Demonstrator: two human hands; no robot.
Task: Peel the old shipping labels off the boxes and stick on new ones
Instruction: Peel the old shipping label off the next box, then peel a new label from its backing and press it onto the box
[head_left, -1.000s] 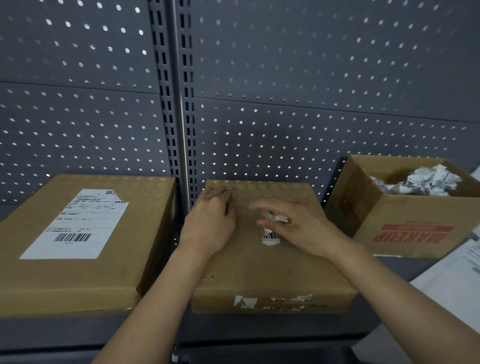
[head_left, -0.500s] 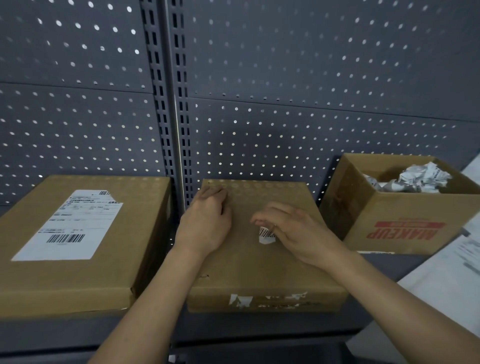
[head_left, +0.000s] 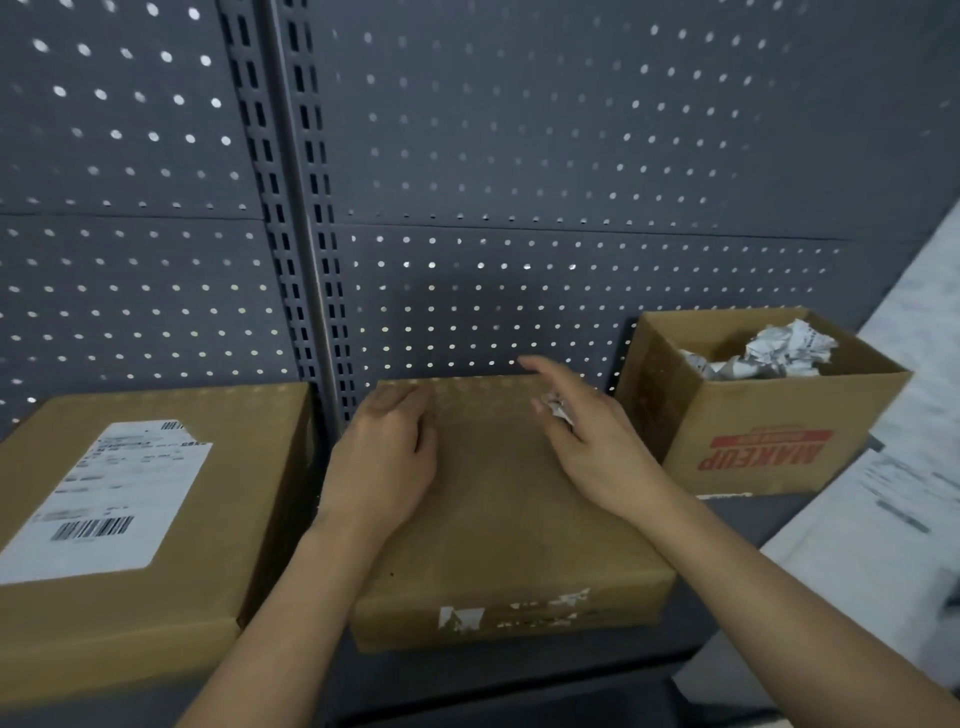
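A flat brown box (head_left: 498, 519) lies in the middle of the shelf, its top bare, with torn white label remnants (head_left: 514, 613) on its front face. My left hand (head_left: 384, 462) rests on the box's far left part, fingers curled down. My right hand (head_left: 587, 436) hovers above the box's far right corner and pinches a small crumpled label scrap (head_left: 558, 408); its forefinger points outward. A second brown box (head_left: 156, 597) at the left carries a white shipping label (head_left: 109, 499) with a barcode.
An open box (head_left: 769, 441) printed MAKEUP stands at the right, holding crumpled label paper (head_left: 769, 351). Behind everything rises a grey pegboard wall (head_left: 519, 156). White sheets (head_left: 883, 519) lie at the far right. The dark shelf edge (head_left: 519, 691) runs along the front.
My right hand has pulled the last label scrap off the middle box's top and lifted it up and to the right. My left hand has stayed on the box.
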